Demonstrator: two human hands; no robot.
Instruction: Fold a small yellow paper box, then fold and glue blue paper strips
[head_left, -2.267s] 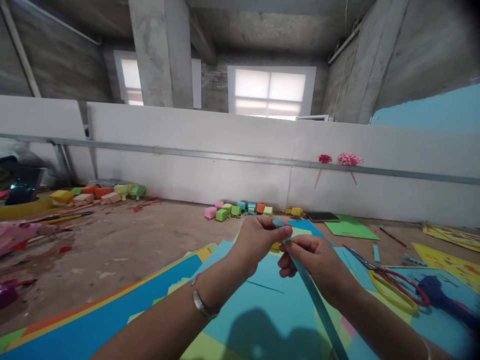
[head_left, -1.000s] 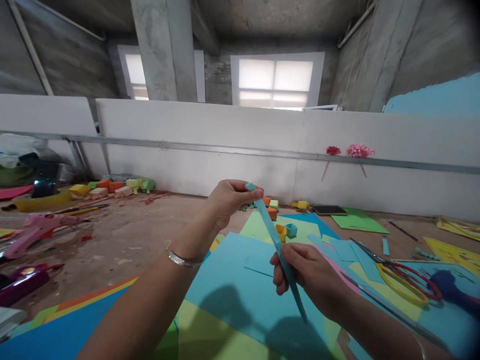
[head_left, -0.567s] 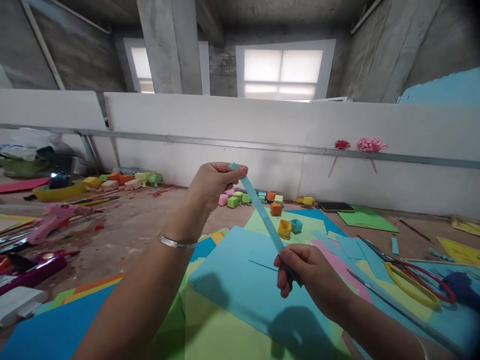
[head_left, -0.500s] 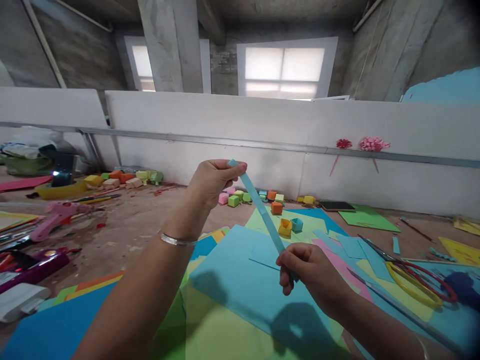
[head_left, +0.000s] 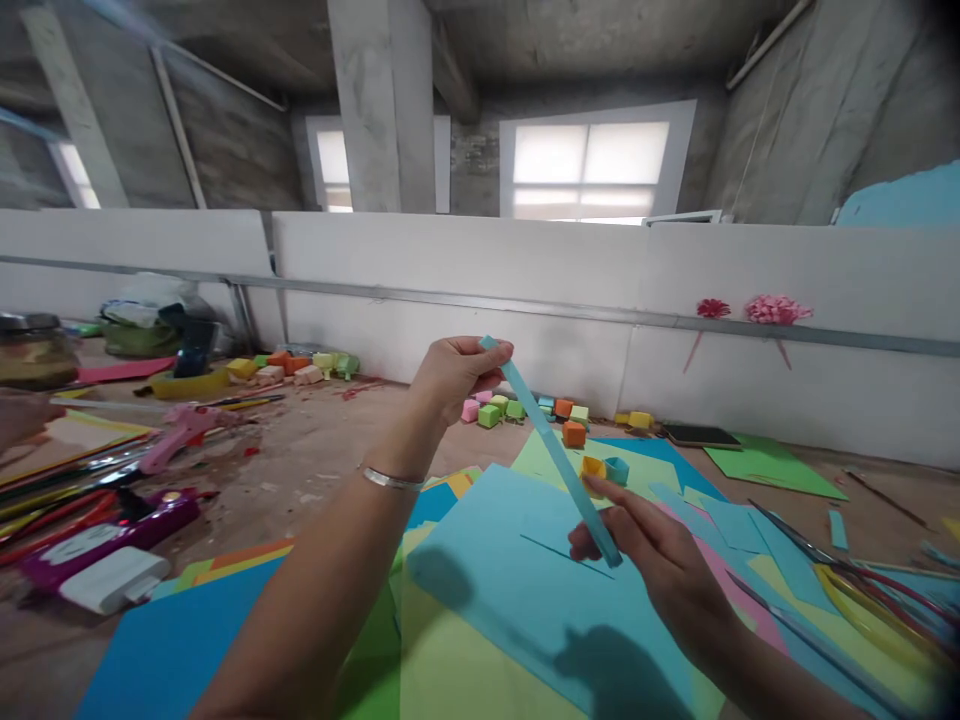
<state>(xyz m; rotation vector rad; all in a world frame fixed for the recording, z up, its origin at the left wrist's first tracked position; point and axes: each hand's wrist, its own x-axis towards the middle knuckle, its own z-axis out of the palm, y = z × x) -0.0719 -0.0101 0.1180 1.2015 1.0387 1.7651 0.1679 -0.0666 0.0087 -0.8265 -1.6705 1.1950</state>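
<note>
My left hand [head_left: 466,375] is closed in a pinch on the upper end of a narrow light-blue paper strip [head_left: 553,445], held slanting down to the right. At the strip's lower end is my right hand [head_left: 652,545]. One of its fingers stretches out toward the small yellow paper box, and other fingertips curl behind the strip. The lower end crosses in front of that hand and is not pinched visibly. Below lies a large light-blue paper sheet [head_left: 487,560] with a thin strip [head_left: 562,555] on it. A yellow box [head_left: 592,467] and a light-blue box [head_left: 617,471] stand just beyond.
Scissors [head_left: 862,600] and a long thin blade-like tool [head_left: 810,640] lie on papers at right. Several small paper cubes [head_left: 489,414] line the back near the white panel [head_left: 450,250]. At left are a pink glue gun [head_left: 180,430], a purple device [head_left: 112,540] and a white adapter [head_left: 116,578].
My right hand has loosened from its pinch; a finger now stretches out and the strip's lower end shows. The left hand still pinches the top. The view has shifted left and up.
</note>
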